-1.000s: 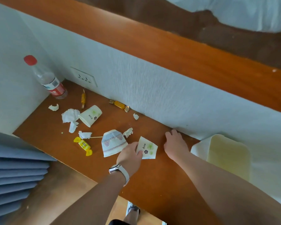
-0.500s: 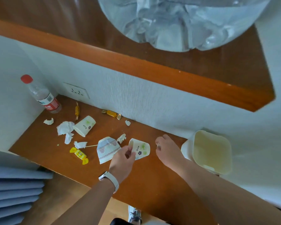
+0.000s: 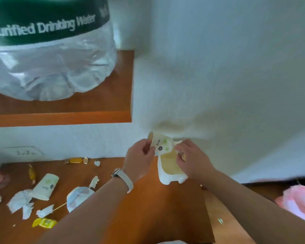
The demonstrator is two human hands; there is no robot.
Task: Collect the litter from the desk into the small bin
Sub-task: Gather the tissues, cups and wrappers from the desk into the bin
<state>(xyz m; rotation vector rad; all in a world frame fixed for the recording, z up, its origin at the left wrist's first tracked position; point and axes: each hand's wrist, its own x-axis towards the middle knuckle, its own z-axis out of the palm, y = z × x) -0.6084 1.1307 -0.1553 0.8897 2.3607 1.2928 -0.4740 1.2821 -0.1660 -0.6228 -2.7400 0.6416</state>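
paper cup (image 3: 161, 145) above small bin (image 3: 167, 173)

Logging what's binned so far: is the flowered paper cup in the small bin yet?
Not yet. The flowered paper cup is held by the left hand above the small bin, whose opening beneath it looks empty.

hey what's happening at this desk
A person is clearing litter off a wooden desk. The left hand holds a paper cup with a flower print over the small white bin at the desk's right end, and the right hand is at the bin's rim, though I can't tell whether it grips it. Still on the desk: another paper cup, crumpled tissue, a squashed patterned cup and yellow candy wrappers.
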